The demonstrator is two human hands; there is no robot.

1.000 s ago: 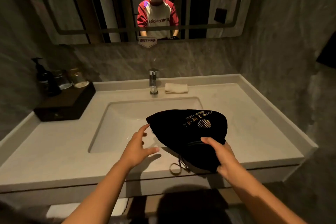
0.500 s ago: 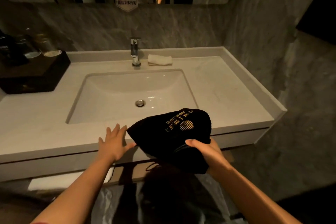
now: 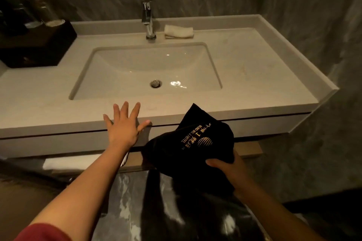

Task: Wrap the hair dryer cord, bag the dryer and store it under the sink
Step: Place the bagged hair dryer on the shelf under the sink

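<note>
Our right hand (image 3: 228, 168) grips the black drawstring bag (image 3: 194, 146) (dryer presumably inside) just off the tabletop (image 3: 254, 76) edge; our left hand (image 3: 123, 125) rests spread there, bracing while we should lower it onto the shelf (image 3: 135, 160) below

You cannot see the dryer: the black bag (image 3: 197, 146) gripped in your right hand (image 3: 229, 168) hides whatever it holds. The bag also covers that hand's fingertips. Beyond your left hand (image 3: 122, 127), the dark tray (image 3: 39, 43) runs off the frame's edge, its jars too dim to tell.
</note>
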